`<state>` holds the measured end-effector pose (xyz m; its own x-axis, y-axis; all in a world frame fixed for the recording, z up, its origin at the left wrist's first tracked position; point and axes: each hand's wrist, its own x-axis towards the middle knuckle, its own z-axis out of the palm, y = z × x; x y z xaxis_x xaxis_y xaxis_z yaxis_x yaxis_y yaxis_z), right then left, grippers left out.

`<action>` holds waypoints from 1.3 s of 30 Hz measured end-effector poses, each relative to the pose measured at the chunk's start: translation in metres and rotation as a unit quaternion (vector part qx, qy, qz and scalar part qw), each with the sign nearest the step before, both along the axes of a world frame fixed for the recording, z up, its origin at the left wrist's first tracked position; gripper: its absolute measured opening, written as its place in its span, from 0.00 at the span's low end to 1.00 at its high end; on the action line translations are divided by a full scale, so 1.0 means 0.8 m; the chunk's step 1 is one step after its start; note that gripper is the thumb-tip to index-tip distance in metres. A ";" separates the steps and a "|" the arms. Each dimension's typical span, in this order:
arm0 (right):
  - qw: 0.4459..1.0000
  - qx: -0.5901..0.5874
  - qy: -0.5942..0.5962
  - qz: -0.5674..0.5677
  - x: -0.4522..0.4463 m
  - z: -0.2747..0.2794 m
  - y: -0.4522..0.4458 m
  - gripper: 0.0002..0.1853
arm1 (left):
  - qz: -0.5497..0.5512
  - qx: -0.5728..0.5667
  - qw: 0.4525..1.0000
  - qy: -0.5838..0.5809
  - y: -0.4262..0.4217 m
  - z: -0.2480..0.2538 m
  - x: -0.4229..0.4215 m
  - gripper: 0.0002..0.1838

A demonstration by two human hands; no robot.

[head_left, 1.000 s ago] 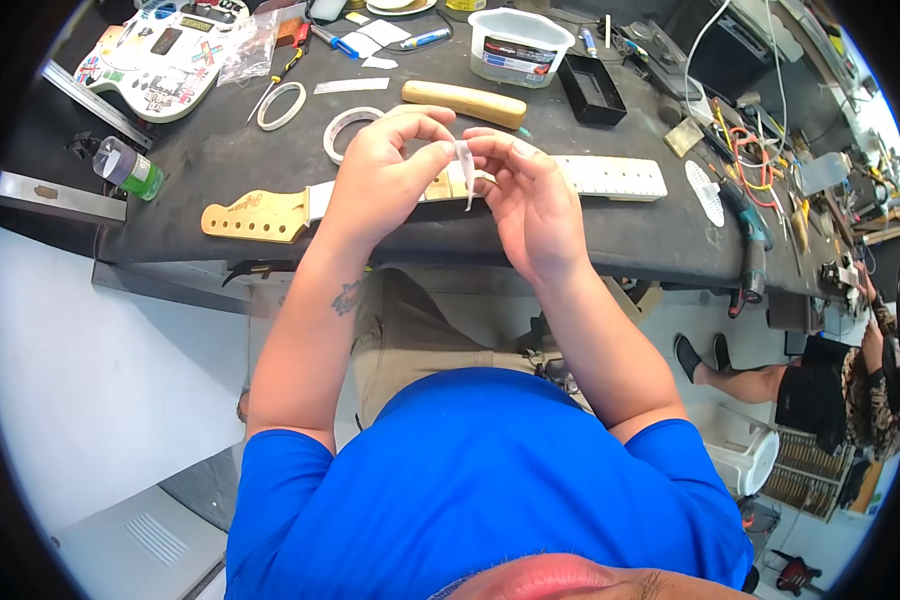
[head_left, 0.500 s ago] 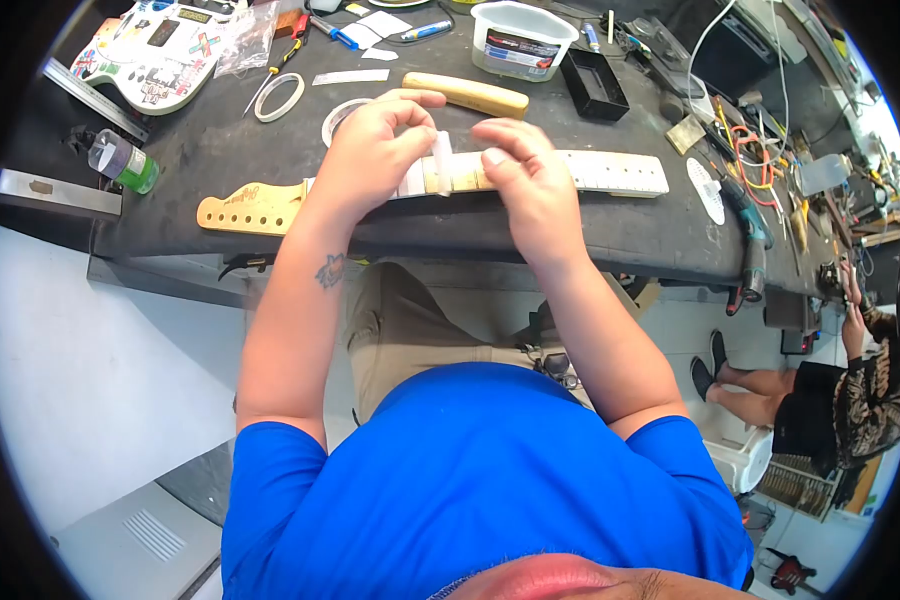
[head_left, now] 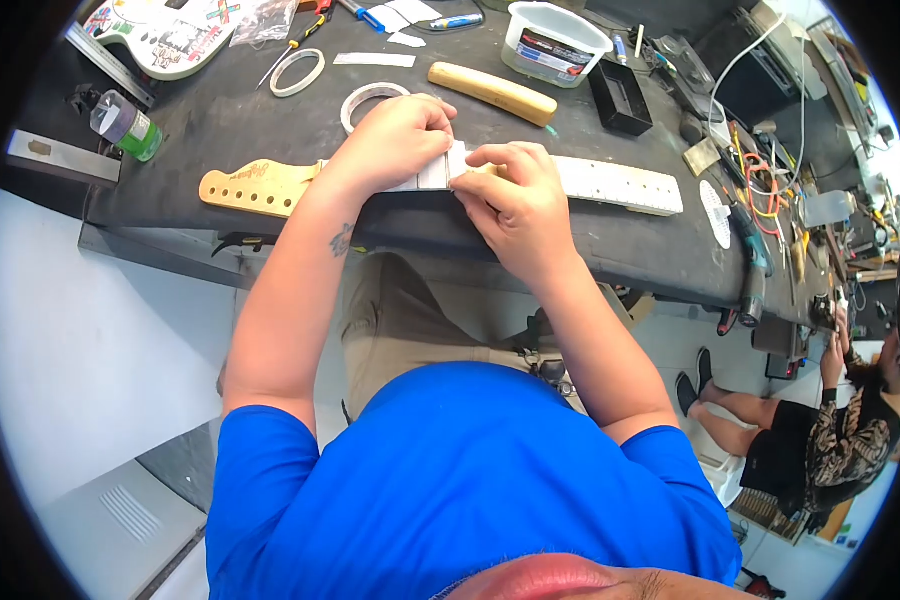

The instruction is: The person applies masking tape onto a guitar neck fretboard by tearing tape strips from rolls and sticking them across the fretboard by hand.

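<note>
A guitar neck (head_left: 615, 182) lies across the bench near its front edge, with its headstock (head_left: 250, 188) at the left. Pale strips of tape cover part of the fretboard between my hands. My left hand (head_left: 398, 145) rests over the neck, its fingers curled closed at the upper end of a whitish tape strip (head_left: 457, 160). On the other side, my right hand (head_left: 522, 205) pinches the lower end of that strip at the neck's near edge. The fingertips partly hide the strip.
Behind the neck lie a tape roll (head_left: 371, 92), a wooden block (head_left: 492, 93), a plastic tub (head_left: 553, 48) and a black box (head_left: 620, 98). A power drill (head_left: 753, 265) sits at the right edge. A spray bottle (head_left: 127, 128) stands left. Another person (head_left: 820, 430) is at far right.
The tape strip has gone from hanging above the neck to lying across it. My right hand has moved left and closed at its lower end. The view has shifted slightly.
</note>
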<state>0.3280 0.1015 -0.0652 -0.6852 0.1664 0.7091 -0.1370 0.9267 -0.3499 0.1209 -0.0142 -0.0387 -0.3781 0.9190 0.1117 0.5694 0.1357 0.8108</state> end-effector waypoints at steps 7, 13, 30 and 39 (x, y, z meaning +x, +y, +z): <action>1.000 0.010 0.015 0.016 0.000 -0.001 0.002 0.14 | 0.005 -0.013 0.999 0.039 0.005 -0.004 0.000 0.14; 1.000 0.020 0.018 0.012 -0.002 -0.002 0.001 0.14 | 0.016 -0.014 0.999 0.050 0.005 -0.007 0.002 0.14; 0.999 0.022 0.017 0.020 -0.002 -0.004 0.003 0.15 | 0.022 -0.013 0.997 0.068 0.004 -0.006 0.005 0.14; 0.999 0.029 0.016 0.011 -0.001 0.003 -0.001 0.15 | 0.018 -0.009 0.996 0.082 0.007 -0.008 0.002 0.14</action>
